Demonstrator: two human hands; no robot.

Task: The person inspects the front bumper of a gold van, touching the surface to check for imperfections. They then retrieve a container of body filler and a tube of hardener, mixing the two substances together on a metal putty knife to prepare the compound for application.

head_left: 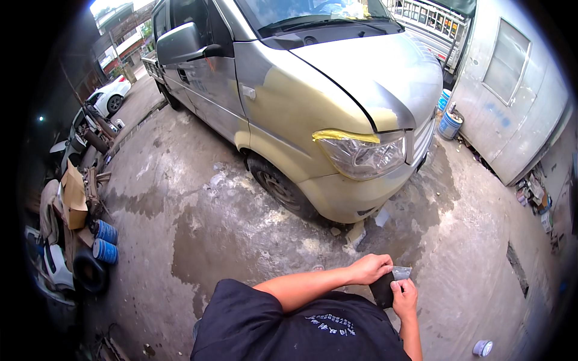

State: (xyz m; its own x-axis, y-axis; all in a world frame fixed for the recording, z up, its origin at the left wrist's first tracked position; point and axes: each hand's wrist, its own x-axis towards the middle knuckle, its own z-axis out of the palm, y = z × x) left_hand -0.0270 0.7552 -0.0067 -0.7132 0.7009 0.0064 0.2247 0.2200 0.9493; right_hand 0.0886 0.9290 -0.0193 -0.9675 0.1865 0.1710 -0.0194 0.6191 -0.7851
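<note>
In front of my chest both hands grip a black sheet of sandpaper (382, 291). A small grey flap (401, 273) with faint marks sticks out at its upper corner, seemingly the folded-over back. My left hand (370, 269) pinches the sheet's top edge with its fingers closed. At the right edge, my right hand (406, 297) holds it between thumb and curled fingers. Beyond them stands a silver pickup (325, 102), its front fender and bumper coated in matt tan. Yellow tape (346, 136) runs along the top of its headlight (367, 157).
Blue paint buckets (106, 251) lie by a tyre (90, 271), a cardboard box (73, 195) and car parts at left. More buckets (450, 124) stand beside a metal door (512, 78) at right. The concrete floor (223, 240) has wet patches; a small tub (482, 348) sits lower right.
</note>
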